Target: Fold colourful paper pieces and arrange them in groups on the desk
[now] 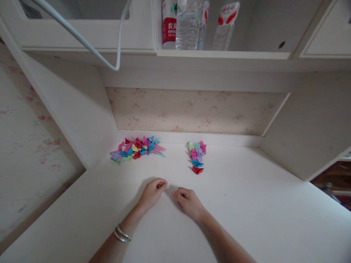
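Observation:
My left hand [153,193] rests on the white desk with its fingers curled in, and no object shows in it. Close to its right, my right hand [189,203] also lies on the desk, loosely closed with nothing visible in the fingers. A small gap separates the two hands. Beyond the left hand is a heap of colourful folded-paper pieces [137,148], some with pointed ends. A smaller group of folded-paper pieces [196,155] lies beyond the right hand in a rough column, a red piece [197,170] nearest me.
The white desk [260,219] has side panels and a low back ledge [233,139]. Overhead, a shelf [225,54] holds several plastic bottles [188,27]. A pale curved lamp arm or tube [90,49] hangs at the upper left.

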Available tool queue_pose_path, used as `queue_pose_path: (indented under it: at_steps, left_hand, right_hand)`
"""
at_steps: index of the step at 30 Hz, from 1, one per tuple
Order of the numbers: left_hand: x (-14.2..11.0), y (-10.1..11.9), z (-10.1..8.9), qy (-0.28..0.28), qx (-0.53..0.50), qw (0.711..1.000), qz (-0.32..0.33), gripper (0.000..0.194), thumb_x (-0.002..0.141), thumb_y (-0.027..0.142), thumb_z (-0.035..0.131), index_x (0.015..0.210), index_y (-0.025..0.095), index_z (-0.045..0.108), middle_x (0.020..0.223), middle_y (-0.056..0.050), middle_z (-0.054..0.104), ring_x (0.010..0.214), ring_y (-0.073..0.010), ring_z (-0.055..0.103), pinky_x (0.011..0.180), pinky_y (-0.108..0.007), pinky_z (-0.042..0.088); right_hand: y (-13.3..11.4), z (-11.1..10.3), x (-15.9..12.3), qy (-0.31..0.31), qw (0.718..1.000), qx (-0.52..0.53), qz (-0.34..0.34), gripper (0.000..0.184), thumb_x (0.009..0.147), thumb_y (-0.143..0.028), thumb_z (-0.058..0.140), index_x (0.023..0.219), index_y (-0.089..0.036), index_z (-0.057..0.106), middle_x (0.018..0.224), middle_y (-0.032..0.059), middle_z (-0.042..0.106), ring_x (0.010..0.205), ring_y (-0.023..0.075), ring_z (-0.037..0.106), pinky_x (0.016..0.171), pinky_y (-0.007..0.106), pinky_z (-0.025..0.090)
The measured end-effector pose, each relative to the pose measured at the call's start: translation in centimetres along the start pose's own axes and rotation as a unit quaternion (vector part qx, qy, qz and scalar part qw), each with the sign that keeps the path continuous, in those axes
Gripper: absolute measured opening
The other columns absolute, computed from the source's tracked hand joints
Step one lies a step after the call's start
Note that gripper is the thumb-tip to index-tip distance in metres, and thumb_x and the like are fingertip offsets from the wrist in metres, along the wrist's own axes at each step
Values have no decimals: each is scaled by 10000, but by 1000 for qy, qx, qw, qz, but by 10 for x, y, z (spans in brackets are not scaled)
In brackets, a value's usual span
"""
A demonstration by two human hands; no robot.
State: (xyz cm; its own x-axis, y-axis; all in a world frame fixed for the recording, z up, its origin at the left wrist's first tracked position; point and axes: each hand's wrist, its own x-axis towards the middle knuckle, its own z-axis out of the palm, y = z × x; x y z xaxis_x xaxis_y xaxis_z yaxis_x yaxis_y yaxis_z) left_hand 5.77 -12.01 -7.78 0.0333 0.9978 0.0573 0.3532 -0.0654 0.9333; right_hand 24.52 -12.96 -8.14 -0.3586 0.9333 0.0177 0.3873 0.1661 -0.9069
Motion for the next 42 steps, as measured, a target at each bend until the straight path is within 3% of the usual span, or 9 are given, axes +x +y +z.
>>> queue_pose_path:
  at_steps: [10,15,18,20,22,27,31,33,42]
  left_hand:
    - [0,-3,1,4,15,1000,2,280,785,388,542,855,160,689,794,-37,694,623,-138,567,564,-230,409]
    - [4,-2,2,27,19,999,-35,327,775,421,532,890,152,679,696,-13,647,477,-105,490,448,-213,356]
    - [19,-2,-15,48,47,996,-61,324,771,403,508,897,154,674,699,-4,640,446,-97,484,426,-209,352]
    - [35,-4,-37,66,134,987,-58,288,781,359,490,870,164,682,728,-9,661,520,-115,552,488,-212,404]
    - [51,-7,-65,105,286,951,-55,261,803,316,469,849,184,689,755,-13,681,641,-141,614,589,-222,450]
    - [70,-12,-130,167,414,892,-73,269,834,239,444,973,179,667,1067,-99,645,917,-225,631,791,-319,473]
    - [70,-18,-156,158,590,788,-77,368,908,287,338,1174,209,581,1167,-127,564,847,-242,643,707,-360,499]
    - [70,-21,-162,135,634,758,-67,388,922,280,298,1192,209,568,1157,-132,553,829,-245,640,681,-359,500]
    - [80,-34,-175,97,659,740,-91,354,926,253,276,1077,193,591,1164,-120,524,841,-232,625,673,-340,486]
  right_hand:
    - [0,0,0,-6,1000,-17,3,433,876,-515,448,584,-195,417,514,-57,384,499,79,327,464,217,216]
    - [-3,3,-2,9,999,-39,-13,428,874,-494,449,572,-195,397,537,-55,355,519,81,316,475,220,215]
    - [-3,4,-2,16,998,-52,-16,432,879,-480,442,561,-195,385,534,-52,338,524,85,317,479,225,211]
    - [-3,4,-1,15,998,-57,-15,428,882,-474,437,560,-196,389,527,-50,334,518,88,317,476,230,205]
    - [-2,5,0,15,998,-62,-19,428,883,-471,434,558,-197,392,522,-48,334,515,91,318,476,234,203]
    - [-1,5,2,18,997,-75,-26,430,886,-467,430,554,-196,390,520,-47,345,516,94,333,486,237,209]
    - [-2,4,2,15,997,-68,-29,429,885,-470,433,558,-196,400,524,-47,359,511,91,340,486,237,212]
    - [-2,4,1,16,997,-66,-30,423,884,-466,439,560,-195,411,526,-47,371,514,91,349,487,236,214]
    - [-2,4,-1,21,998,-57,-35,432,887,-463,444,551,-193,422,513,-49,350,508,88,347,475,230,216]
